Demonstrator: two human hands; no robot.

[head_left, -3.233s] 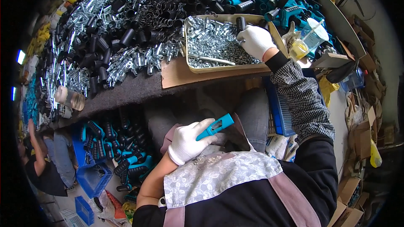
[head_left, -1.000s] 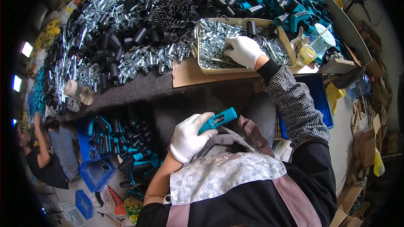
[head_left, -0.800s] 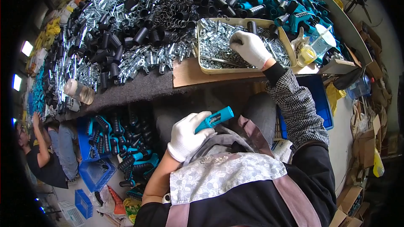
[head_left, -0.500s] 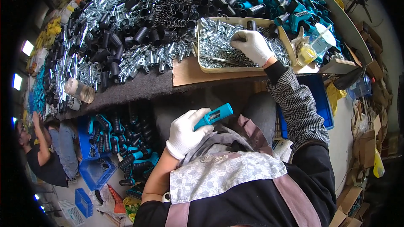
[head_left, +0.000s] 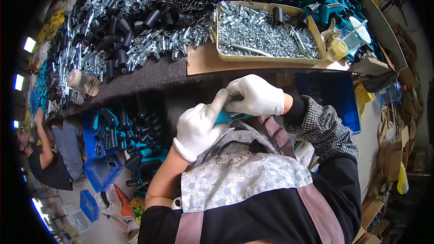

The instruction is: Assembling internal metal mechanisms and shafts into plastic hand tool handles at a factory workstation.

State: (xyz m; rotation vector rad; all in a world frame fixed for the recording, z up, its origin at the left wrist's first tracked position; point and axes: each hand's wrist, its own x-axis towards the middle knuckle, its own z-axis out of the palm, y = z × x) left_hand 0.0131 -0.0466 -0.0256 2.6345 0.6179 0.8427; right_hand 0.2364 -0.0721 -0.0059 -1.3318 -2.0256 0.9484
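Right then, both hands met close to the body, below the bench edge. Left hand, in a white glove, had its fingers curled together round a teal plastic handle piece, thumb up along its side; only a small strip of teal showed betw. the two gloves. Right hand, also white-gloved, sat just above and to the right of the left fingers, its fingers bent down onto the top of the same teal piece. Couldn't tell if the right fingertips pinched anything small; that part was hidden under the glove.

Beyond the fingers, up on the bench, lay a beige tray full of small silver metal parts, resting on a sheet of cardboard. Left of the tray and further out from the fingers: heaps of black tubular grips mixed w/ shiny metal fittings. Above-right of the tray, more teal handle parts.

Below-left of the left hand, a blue crate held teal and black grips. Far left, another person in a dark top reached toward the bench. Patterned grey apron covered the chest beneath both hands.
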